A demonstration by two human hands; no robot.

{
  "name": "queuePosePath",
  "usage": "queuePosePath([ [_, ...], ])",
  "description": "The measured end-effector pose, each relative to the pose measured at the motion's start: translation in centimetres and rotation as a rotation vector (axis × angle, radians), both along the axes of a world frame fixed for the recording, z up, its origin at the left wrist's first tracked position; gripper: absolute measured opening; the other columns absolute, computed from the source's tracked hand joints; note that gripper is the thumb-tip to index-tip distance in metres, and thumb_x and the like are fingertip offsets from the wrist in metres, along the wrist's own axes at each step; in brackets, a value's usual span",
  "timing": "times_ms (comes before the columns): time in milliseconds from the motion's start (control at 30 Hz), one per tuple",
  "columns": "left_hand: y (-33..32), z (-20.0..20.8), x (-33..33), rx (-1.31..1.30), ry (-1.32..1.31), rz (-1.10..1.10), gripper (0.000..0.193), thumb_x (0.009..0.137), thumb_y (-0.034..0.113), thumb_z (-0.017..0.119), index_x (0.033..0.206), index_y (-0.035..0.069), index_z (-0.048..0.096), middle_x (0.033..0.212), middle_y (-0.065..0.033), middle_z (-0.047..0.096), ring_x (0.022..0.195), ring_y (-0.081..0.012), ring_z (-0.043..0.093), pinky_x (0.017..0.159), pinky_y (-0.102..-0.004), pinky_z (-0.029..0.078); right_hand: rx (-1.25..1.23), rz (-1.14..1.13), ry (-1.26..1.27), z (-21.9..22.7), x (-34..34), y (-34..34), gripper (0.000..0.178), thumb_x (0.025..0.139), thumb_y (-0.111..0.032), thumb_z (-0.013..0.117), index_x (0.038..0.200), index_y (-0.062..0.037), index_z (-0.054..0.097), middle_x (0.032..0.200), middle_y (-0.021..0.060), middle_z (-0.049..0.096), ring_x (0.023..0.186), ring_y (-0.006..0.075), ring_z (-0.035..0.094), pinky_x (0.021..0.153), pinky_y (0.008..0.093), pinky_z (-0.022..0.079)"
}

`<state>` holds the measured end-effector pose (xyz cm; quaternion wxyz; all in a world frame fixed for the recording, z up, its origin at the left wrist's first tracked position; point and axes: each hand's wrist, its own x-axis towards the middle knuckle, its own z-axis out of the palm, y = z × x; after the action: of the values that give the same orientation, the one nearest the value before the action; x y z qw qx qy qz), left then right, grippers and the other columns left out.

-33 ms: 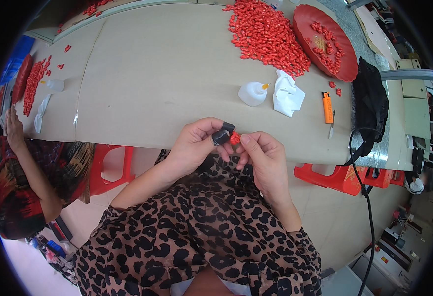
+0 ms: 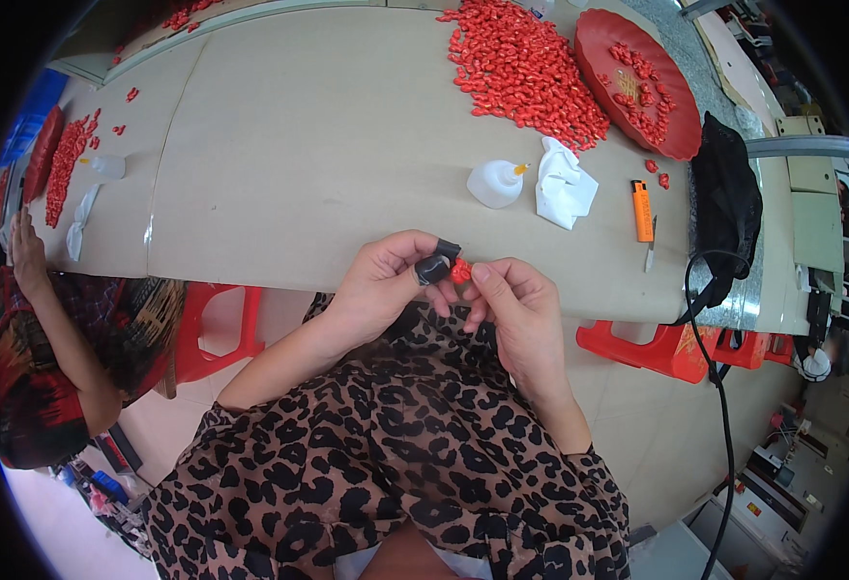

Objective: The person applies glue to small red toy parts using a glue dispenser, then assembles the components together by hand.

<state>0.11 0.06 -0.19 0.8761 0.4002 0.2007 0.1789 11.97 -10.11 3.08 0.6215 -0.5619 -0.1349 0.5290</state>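
Observation:
Above the table's near edge, my two hands meet around a small glossy red molded piece [image 2: 460, 272]. My left hand [image 2: 376, 288] pinches it from one side, with black tape wrapped round the thumb and forefinger tips. From the other side, the thumb and fingers of my right hand [image 2: 519, 307] grip the same piece. Its exact kind is too small to make out. Beyond my hands stand a white squeeze bottle [image 2: 495, 185] with a thin yellowish tip and a crumpled white tissue [image 2: 565, 184].
A large heap of red pieces [image 2: 521, 77] lies at the far side, beside a red scalloped tray [image 2: 594, 48] holding more. An orange lighter [image 2: 643, 211], a small blade [image 2: 650, 253] and a black bag [image 2: 729, 203] with a cable are at right. A co-worker's hand [image 2: 28, 253] rests at far left.

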Motion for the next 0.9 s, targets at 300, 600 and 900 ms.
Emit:
queuePosePath([
  [300, 0.16, -0.01, -0.1, 0.028, 0.027, -0.035, 0.013, 0.082, 0.005, 0.048, 0.092, -0.003, 0.049, 0.081, -0.0103, 0.056, 0.068, -0.0152, 0.056, 0.055, -0.0249, 0.05, -0.016, -0.008, 0.019, -0.29, 0.1, -0.02, 0.017, 0.082, -0.015, 0.052, 0.079, 0.0023, 0.054, 0.067, 0.0049, 0.055, 0.05, 0.0062, 0.048, 0.045, 0.0191, 0.043],
  [600, 0.09, -0.14, -0.06, 0.051, -0.01, -0.031, 0.015, 0.079, 0.003, 0.051, 0.093, -0.002, 0.05, 0.081, -0.0096, 0.057, 0.068, -0.0134, 0.056, 0.058, -0.0238, 0.049, 0.018, 0.018, -0.019, -0.36, 0.15, -0.09, 0.016, 0.081, -0.013, 0.053, 0.081, 0.0025, 0.054, 0.069, 0.0047, 0.055, 0.052, 0.0061, 0.048, 0.046, 0.0186, 0.043],
  [900, 0.16, 0.07, 0.14, 0.047, 0.042, -0.027, 0.012, 0.079, 0.001, 0.05, 0.091, -0.003, 0.05, 0.08, -0.0097, 0.057, 0.067, -0.0136, 0.056, 0.057, -0.0239, 0.049, -0.004, 0.022, -0.043, -0.26, 0.31, -0.07, 0.016, 0.081, -0.013, 0.052, 0.081, 0.0025, 0.054, 0.068, 0.0049, 0.055, 0.051, 0.0063, 0.048, 0.045, 0.0188, 0.043],
])
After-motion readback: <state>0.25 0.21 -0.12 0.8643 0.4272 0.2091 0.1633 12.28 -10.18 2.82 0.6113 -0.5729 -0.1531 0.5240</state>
